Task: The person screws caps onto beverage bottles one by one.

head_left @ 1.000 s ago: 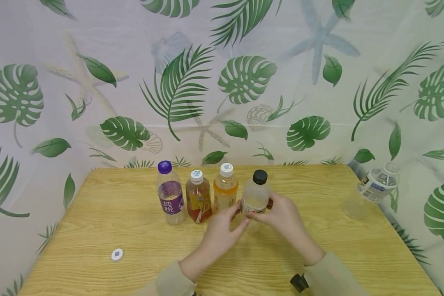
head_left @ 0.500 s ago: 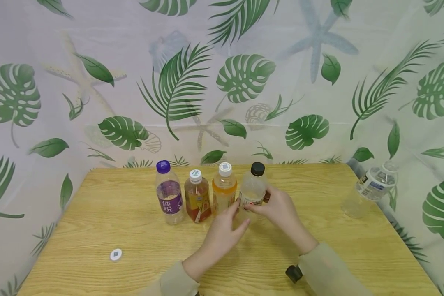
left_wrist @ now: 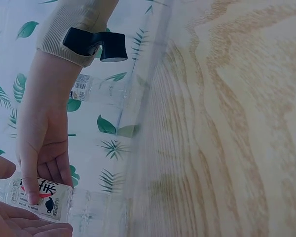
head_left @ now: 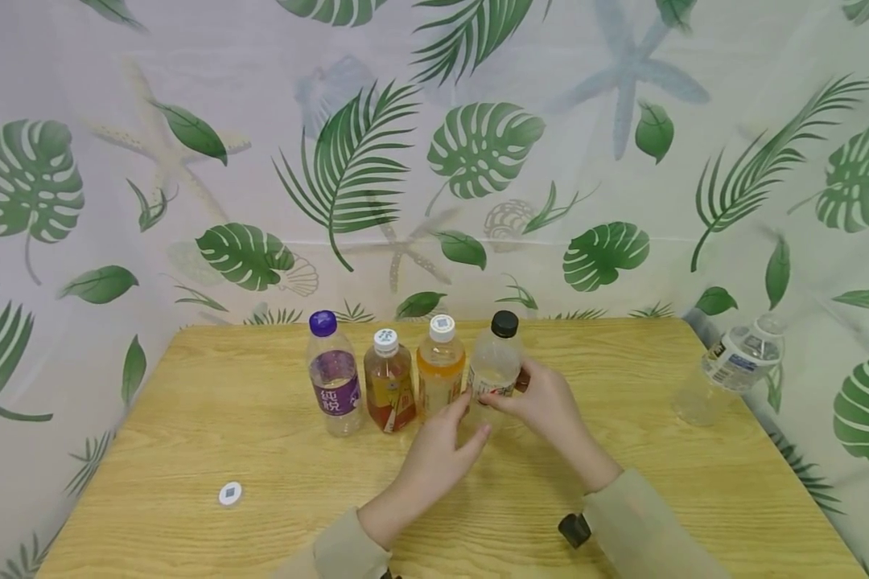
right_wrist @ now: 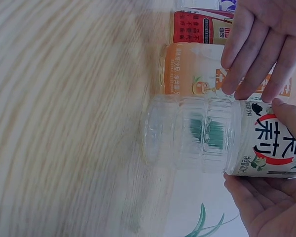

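A clear bottle (head_left: 496, 363) with a black cap stands upright at the right end of a row of bottles. My right hand (head_left: 545, 402) grips it around the label, thumb on the front and fingers on its right side. In the right wrist view the label (right_wrist: 269, 140) is white with large black characters and a red ring. My left hand (head_left: 434, 450) is at the bottle's left side with fingers extended, fingertips by the label. Just left of it stands a white-capped bottle with an orange band (head_left: 442, 366), partly hidden low down by my left hand.
Further left in the row are a white-capped bottle of reddish tint (head_left: 389, 386) and a purple-capped bottle (head_left: 335, 382). A loose white cap (head_left: 230, 494) lies at the table's front left. An uncapped clear bottle (head_left: 735, 366) stands near the right edge. Patterned cloth (head_left: 507, 265) hangs behind.
The black-capped bottle has moved back, into line with the other bottles, with my right hand on it. During the last half second both hands have stayed nearly still.
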A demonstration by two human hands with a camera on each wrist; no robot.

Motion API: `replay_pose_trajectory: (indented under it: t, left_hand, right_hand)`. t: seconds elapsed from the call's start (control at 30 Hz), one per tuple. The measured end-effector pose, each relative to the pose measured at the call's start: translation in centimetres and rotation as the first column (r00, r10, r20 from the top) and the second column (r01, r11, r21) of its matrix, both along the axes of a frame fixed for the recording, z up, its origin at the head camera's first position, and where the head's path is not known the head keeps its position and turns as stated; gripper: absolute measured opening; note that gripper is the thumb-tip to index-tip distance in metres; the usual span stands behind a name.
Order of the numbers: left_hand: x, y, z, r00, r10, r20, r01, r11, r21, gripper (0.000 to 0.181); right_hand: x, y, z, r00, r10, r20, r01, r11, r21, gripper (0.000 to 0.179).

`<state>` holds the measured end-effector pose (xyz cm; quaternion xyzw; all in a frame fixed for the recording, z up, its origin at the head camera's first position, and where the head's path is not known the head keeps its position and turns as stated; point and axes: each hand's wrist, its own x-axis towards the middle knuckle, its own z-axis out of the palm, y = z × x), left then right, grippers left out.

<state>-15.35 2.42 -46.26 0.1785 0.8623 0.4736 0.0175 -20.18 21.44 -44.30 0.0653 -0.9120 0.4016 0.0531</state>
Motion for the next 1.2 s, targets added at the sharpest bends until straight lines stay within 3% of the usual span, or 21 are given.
replay_pose_trajectory:
  t: [0.37, 1.2]
  left_hand:
    - [0.22, -0.1, 0.29, 1.0, 0.006, 0.0, -0.006, 1.0, 0.006, 0.061]
    - [0.41, -0.58, 0.27, 0.999, -0.035, 0.006, 0.036, 0.999, -0.018, 0.059]
  right_hand:
    - [-0.61, -0.44, -0.36, 1.0, 0.01, 0.01, -0.009, 0.999, -0.043, 0.065]
    - [0.12, -0.66, 0.0, 0.999, 0.02, 0.041, -0.018, 0.998, -0.057, 0.066]
